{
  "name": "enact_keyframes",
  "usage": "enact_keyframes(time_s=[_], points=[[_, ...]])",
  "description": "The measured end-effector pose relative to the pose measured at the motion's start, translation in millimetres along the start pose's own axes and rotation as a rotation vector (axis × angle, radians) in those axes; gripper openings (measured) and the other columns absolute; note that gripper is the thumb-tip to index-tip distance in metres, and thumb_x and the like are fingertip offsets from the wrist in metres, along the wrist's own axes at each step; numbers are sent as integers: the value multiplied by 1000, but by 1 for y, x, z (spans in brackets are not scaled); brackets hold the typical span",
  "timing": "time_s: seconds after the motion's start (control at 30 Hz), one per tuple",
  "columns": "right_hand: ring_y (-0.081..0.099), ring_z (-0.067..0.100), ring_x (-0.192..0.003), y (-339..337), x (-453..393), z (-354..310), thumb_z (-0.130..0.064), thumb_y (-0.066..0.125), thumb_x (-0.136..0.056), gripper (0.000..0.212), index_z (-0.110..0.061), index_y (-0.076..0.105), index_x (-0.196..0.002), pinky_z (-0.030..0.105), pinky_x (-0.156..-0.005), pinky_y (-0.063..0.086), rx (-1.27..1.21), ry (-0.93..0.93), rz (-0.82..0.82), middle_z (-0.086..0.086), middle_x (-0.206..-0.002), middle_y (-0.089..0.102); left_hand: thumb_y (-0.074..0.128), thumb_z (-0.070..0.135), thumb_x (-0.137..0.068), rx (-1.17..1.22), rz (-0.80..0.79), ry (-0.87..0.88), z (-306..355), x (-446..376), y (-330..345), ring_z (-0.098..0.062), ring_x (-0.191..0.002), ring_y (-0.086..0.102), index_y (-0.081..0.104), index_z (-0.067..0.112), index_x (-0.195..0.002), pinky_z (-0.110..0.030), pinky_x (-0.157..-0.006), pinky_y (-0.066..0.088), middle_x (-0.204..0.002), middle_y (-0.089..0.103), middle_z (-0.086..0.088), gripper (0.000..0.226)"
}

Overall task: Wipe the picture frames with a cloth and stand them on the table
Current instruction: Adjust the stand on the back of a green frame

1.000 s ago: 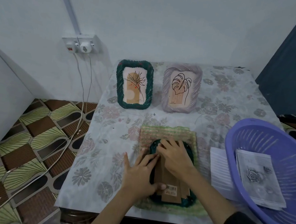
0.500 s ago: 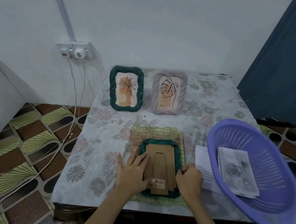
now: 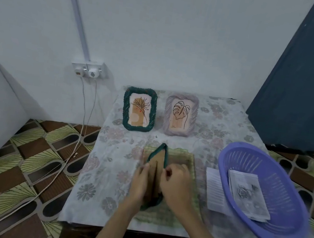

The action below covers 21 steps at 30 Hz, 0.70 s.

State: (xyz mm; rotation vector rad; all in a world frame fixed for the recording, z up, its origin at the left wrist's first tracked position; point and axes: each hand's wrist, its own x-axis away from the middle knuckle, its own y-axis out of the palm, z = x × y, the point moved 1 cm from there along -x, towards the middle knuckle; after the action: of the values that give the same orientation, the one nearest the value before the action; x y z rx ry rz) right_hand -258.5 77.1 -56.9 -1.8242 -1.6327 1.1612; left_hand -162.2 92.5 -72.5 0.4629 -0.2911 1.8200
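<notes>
Purple slotted plastic basket (image 3: pixel 281 231) at the bench's (image 3: pixel 104 181) right edge, oval, holding a grey printed sheet with a rose (image 3: pixel 246 194); lined white paper (image 3: pixel 214 190) tucked just beside and partly under its left rim. Near the front edge, mid-bench, a green frame (image 3: pixel 162 153) lifted on edge above a green woven cloth (image 3: pixel 188 161), brown cardboard back turned toward the camera, rope-like twisted rim showing at top and bottom. Left hand (image 3: pixel 139 182) flat against the frame's left side, fingers straight and pressed together; right hand (image 3: pixel 175 183) on its right side, fingers curled round the edge, blurred. Along the back edge, upright and side by side: second green frame (image 3: pixel 139 109) with a palm drawing, lilac frame (image 3: pixel 180 117) with a leaf outline. Floral covering over the bench.
</notes>
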Motion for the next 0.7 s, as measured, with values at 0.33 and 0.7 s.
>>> enact_keyframes(time_s=[0.33, 0.7], points=[[53, 22, -102, 20, -2, 35, -38, 47, -89, 35, -14, 68, -104, 38, -91, 43, -54, 79, -179, 4, -109, 65, 35, 73, -82, 573, -166, -298, -5, -28, -92, -38, -114, 56, 60, 12, -122, -48, -91, 45, -122, 62, -21, 77], [48, 23, -68, 18, 1, 104, -15, 64, -80, 19, -14, 46, -73, 29, -59, 34, -55, 647, -439, 9, -70, 49, 47, 68, -75, 699, -233, -290, -21, -36, -107, -37, -100, 66, 74, 12, -104, -49, -79, 56, -120, 64, -20, 68]])
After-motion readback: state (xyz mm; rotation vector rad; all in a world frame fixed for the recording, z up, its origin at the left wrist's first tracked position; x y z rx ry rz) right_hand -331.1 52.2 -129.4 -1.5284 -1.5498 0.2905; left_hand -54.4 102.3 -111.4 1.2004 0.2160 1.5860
